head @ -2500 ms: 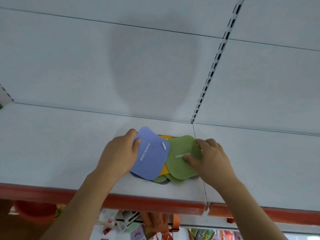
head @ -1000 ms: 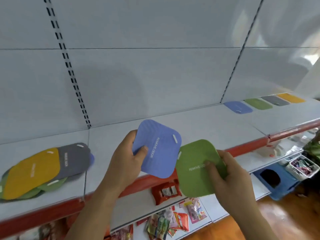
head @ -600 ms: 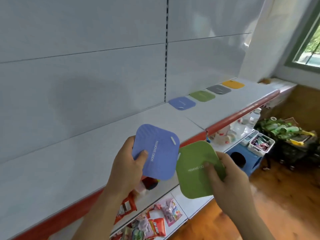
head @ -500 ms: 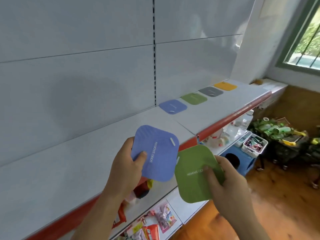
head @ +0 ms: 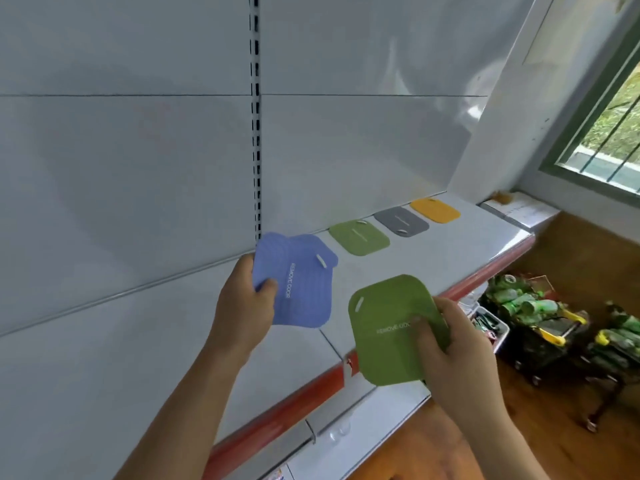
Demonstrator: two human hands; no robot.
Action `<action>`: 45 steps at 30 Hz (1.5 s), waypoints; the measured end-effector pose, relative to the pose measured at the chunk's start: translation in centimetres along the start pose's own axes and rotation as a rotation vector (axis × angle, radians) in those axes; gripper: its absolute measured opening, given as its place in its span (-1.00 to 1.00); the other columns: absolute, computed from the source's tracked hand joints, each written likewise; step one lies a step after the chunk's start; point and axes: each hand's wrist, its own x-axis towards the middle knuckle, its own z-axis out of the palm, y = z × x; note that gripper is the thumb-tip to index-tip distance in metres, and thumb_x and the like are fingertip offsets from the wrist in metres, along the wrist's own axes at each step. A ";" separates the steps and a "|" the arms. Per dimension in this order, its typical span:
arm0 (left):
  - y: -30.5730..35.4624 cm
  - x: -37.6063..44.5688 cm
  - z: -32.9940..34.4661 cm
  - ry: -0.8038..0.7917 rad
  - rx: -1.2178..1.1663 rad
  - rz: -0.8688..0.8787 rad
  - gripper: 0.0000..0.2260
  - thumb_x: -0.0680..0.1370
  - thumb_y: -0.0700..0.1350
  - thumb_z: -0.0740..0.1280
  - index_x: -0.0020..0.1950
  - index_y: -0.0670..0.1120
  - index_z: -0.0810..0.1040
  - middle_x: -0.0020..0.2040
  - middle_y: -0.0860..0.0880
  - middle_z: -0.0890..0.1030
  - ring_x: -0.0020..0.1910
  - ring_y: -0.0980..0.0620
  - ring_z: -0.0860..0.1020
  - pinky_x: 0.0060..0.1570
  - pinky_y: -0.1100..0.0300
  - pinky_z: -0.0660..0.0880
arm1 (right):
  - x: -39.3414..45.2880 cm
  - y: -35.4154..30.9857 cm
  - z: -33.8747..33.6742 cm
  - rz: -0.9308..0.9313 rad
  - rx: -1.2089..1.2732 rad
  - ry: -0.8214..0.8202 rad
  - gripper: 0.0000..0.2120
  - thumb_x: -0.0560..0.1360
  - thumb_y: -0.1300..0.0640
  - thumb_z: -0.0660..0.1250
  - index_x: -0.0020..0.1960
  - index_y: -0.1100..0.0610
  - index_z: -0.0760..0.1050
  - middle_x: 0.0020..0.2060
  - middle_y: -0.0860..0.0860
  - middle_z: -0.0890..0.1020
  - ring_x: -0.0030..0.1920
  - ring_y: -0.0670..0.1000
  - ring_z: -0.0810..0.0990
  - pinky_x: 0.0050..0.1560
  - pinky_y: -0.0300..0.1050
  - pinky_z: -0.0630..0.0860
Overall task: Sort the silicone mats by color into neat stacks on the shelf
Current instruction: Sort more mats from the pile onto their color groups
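The left hand (head: 242,306) grips a blue mat (head: 298,289) by its left edge, thumb curled over the front and fingers behind, holding it up in front of the shelf (head: 450,251). White lettering runs down the mat's face and a small pale slot sits near its upper right corner. Behind its upper right edge another blue shape shows on the shelf — whether it is a second mat lying there I cannot tell for sure.

The right hand (head: 453,344) pinches a green mat (head: 388,330) at its right edge, thumb on the printed face, fingers under it; the mat is tilted and held out over the shelf's red front rim (head: 277,420). The two held mats are apart, blue up and to the left of green.

Further along the shelf, close to the back panel (head: 346,150), three mats lie flat in a row — a green one (head: 360,237), then a grey mat (head: 401,221), then a yellow mat (head: 434,210) — just beside each other without touching. A window (head: 609,133) stands at the far right, and carts of green goods (head: 526,306) sit on the wooden floor (head: 554,427).
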 end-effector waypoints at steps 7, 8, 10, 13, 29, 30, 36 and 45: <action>-0.6 5.7 3.6 0.080 0.083 -0.118 -0.84 0.63 -0.23 0.25 0.16 -0.04 0.51 0.02 -0.08 0.62 0.01 -0.15 0.57 -0.14 0.08 0.45 | 9.0 2.9 1.8 -0.041 0.066 -0.099 -0.85 0.62 0.07 0.29 0.12 -0.17 0.52 -0.27 -0.25 0.65 -0.31 -0.14 0.60 -0.39 -0.14 0.49; -0.5 6.3 4.2 0.103 0.094 -0.132 -0.84 0.63 -0.23 0.25 0.16 -0.05 0.51 0.02 -0.08 0.62 0.03 -0.16 0.57 -0.13 0.08 0.45 | 10.6 3.4 2.0 -0.045 0.081 -0.120 -0.85 0.62 0.08 0.30 0.11 -0.16 0.52 -0.27 -0.24 0.65 -0.31 -0.12 0.60 -0.40 -0.09 0.50; -0.4 7.7 5.7 0.156 0.120 -0.156 -0.85 0.62 -0.23 0.25 0.16 -0.06 0.50 0.03 -0.10 0.62 0.02 -0.18 0.57 -0.15 0.08 0.44 | 13.9 4.6 2.6 -0.063 0.110 -0.147 -0.86 0.62 0.08 0.30 0.12 -0.14 0.54 -0.28 -0.19 0.66 -0.31 -0.09 0.61 -0.34 0.05 0.59; 0.0 9.4 8.1 0.247 0.144 -0.221 -0.85 0.61 -0.23 0.24 0.15 -0.06 0.49 0.02 -0.09 0.61 -0.01 -0.17 0.57 -0.18 0.09 0.42 | 18.7 6.2 3.2 -0.091 0.127 -0.222 -0.86 0.62 0.06 0.30 0.14 -0.11 0.54 -0.32 -0.13 0.66 -0.31 -0.09 0.60 -0.29 0.08 0.61; -0.8 11.9 14.3 0.417 0.440 -0.418 -0.78 0.61 -0.24 0.22 0.25 -0.08 0.42 -0.08 -0.04 0.55 -0.15 -0.04 0.53 -0.22 0.08 0.47 | 29.5 10.0 5.8 -0.175 0.163 -0.450 -0.83 0.60 0.11 0.33 0.05 -0.17 0.51 -0.33 -0.13 0.64 -0.25 -0.15 0.58 -0.33 -0.09 0.49; -0.8 12.0 14.5 0.422 0.452 -0.417 -0.77 0.61 -0.24 0.22 0.26 -0.08 0.41 -0.09 -0.04 0.55 -0.15 -0.06 0.54 -0.18 0.03 0.51 | 29.6 10.1 5.8 -0.179 0.155 -0.453 -0.84 0.60 0.11 0.33 0.06 -0.17 0.51 -0.31 -0.13 0.64 -0.25 -0.15 0.58 -0.32 -0.09 0.48; -0.8 12.2 15.4 0.401 0.633 -0.367 -0.57 0.64 -0.14 0.24 0.52 -0.04 0.29 -0.07 -0.09 0.57 -0.10 -0.21 0.55 -0.14 -0.01 0.52 | 31.3 10.1 6.1 -0.181 0.136 -0.443 -0.84 0.60 0.12 0.33 0.12 -0.12 0.55 -0.27 -0.15 0.67 -0.19 -0.18 0.59 -0.24 -0.05 0.56; -2.3 11.7 15.2 0.348 1.057 -0.313 -0.51 0.57 0.03 0.38 0.45 -0.10 0.40 0.29 -0.13 0.54 0.18 -0.23 0.48 -0.04 -0.03 0.50 | 33.8 7.4 10.2 -0.181 0.044 -0.459 -0.79 0.59 0.08 0.29 0.23 -0.01 0.50 -0.20 -0.21 0.59 -0.18 -0.17 0.54 -0.31 -0.21 0.38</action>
